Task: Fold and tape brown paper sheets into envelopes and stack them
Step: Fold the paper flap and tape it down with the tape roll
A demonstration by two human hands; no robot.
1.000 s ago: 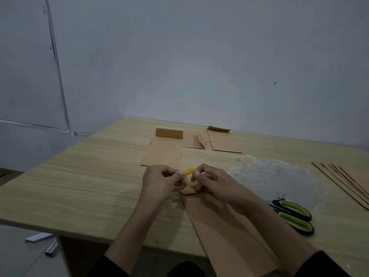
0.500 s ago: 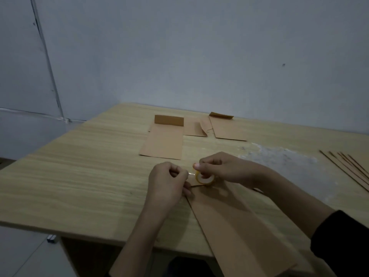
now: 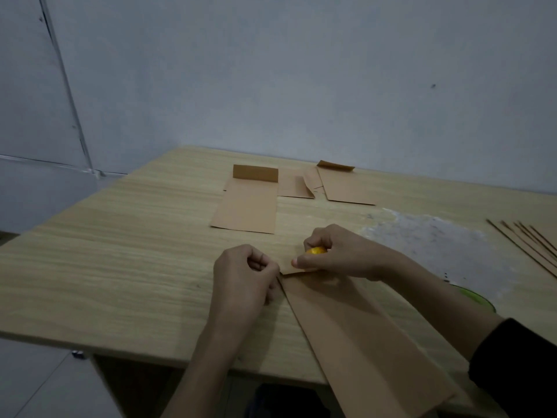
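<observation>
A long folded brown paper sheet (image 3: 358, 336) lies in front of me, running from the table's near edge toward the middle. At its far end my right hand (image 3: 340, 254) grips a small yellow tape roll (image 3: 316, 251), mostly hidden by the fingers. My left hand (image 3: 244, 276) sits just left of that end, fingers curled and pinched together, apparently on the tape's free end, which is too thin to make out. Finished brown envelopes (image 3: 245, 203) lie further back, one with its flap standing up, another envelope (image 3: 343, 185) to its right.
The wooden table (image 3: 120, 251) ends in a wall at the back. A stack of unfolded brown sheets (image 3: 530, 242) lies at the right edge. A clear plastic film (image 3: 428, 236) lies right of my hands. A green scissors handle (image 3: 476, 297) peeks out behind my right forearm.
My right hand has lowered the tape roll from in front of me onto the far end of the folded sheet. My left hand has dropped to the table beside it.
</observation>
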